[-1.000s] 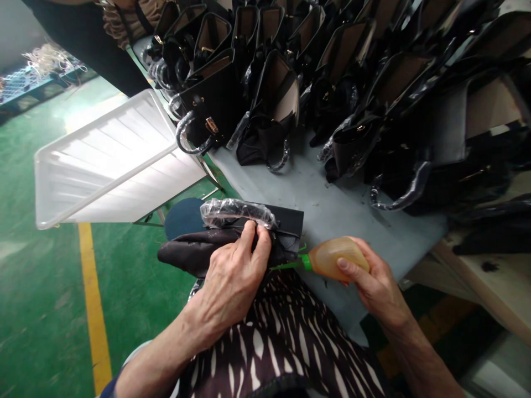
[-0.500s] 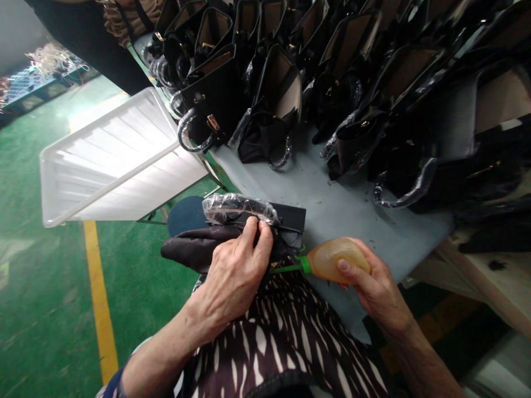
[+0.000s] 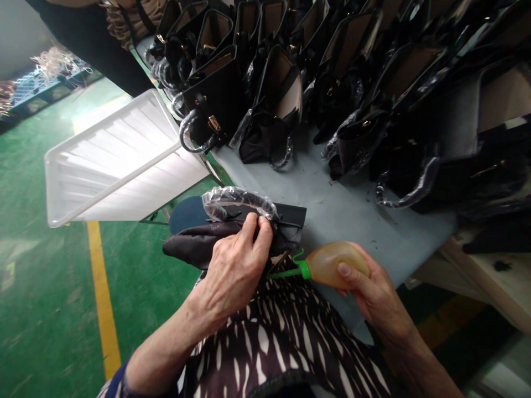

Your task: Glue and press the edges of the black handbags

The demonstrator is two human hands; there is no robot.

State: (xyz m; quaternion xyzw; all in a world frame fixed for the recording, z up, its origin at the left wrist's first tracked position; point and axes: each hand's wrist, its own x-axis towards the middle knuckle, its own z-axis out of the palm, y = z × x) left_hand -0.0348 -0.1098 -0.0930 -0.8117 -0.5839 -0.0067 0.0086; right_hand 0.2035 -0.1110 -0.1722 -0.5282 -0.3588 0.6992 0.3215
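Note:
A black handbag (image 3: 194, 243) lies across my lap at the table's edge, its plastic-wrapped handle (image 3: 240, 198) arching at the top. My left hand (image 3: 240, 257) is closed on the bag, thumb and forefinger pinching it just below the handle. In my right hand (image 3: 369, 279) is a squeeze bottle (image 3: 336, 264) of amber liquid, tipped on its side, with a green cap and a long green nozzle (image 3: 286, 273). The nozzle points left toward the underside of the bag. Its tip lies near my left hand, and I cannot tell whether it touches the bag.
Rows of open black handbags (image 3: 274, 88) with tan linings crowd the grey table (image 3: 332, 204). To the left a translucent white plastic tub (image 3: 116, 160) lies on its side. A round blue stool seat (image 3: 186, 215) shows behind the bag. A blue pallet (image 3: 37, 88) stands at the far left.
The wrapped handle has risen slightly. The bottle has shifted a little left, and its nozzle stays by the bag. Both hands keep their hold.

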